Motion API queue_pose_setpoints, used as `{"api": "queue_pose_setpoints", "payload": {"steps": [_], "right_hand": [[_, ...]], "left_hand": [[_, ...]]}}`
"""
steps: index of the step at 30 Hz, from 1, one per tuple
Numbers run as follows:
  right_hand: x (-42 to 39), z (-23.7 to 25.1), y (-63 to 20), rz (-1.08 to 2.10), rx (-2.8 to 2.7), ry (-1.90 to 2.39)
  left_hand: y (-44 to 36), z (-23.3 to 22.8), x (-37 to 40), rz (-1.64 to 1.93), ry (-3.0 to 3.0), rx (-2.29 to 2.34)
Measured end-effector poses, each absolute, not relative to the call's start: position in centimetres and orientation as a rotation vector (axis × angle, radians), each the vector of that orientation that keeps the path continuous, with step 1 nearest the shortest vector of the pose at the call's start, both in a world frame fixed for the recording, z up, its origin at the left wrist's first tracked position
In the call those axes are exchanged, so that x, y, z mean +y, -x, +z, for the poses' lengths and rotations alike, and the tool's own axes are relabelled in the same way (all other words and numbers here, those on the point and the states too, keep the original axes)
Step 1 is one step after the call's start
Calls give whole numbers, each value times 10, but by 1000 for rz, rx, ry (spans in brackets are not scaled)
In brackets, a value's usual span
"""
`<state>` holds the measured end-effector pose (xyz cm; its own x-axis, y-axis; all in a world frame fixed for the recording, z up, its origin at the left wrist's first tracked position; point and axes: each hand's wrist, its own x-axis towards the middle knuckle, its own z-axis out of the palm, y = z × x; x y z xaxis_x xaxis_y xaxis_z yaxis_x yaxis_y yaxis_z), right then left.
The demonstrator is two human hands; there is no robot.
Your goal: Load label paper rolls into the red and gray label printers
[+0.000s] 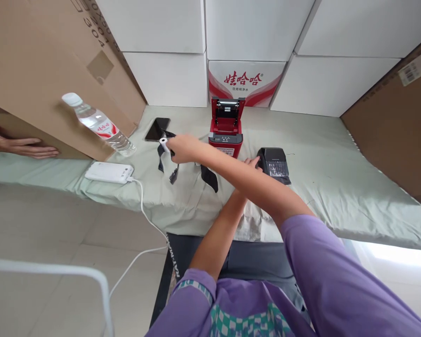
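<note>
L of red boxy plastic printer (227, 126), white paper roll (164, 145) is prob. light, crushable; we'd pinch ends. Our R hand (183, 148) curls there, L hand (252, 163) touches black plastic case (275, 158); grips unclear.

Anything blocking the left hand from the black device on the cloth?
Nothing visible: fingertips of the left hand are at the near-left edge of the black device, apparently touching. The right forearm crosses above the left wrist, hiding part of that hand.
</note>
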<state>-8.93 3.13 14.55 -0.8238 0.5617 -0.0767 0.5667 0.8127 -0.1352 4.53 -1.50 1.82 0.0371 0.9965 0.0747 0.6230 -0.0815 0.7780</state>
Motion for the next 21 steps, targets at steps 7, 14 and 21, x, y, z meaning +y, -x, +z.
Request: {"api": "queue_pose_setpoints", "payload": {"steps": [7,14,21], "right_hand": [[40,108,113,-201,2865,-961],[85,121,101,-95,2819,-1386],[94,105,90,-270,2861,-1511]], "left_hand": [[-47,21,-16,811,-1805,1659],[-48,23,-18,885,-1738,1559],[-46,28,-23,893,-1760,1558]]}}
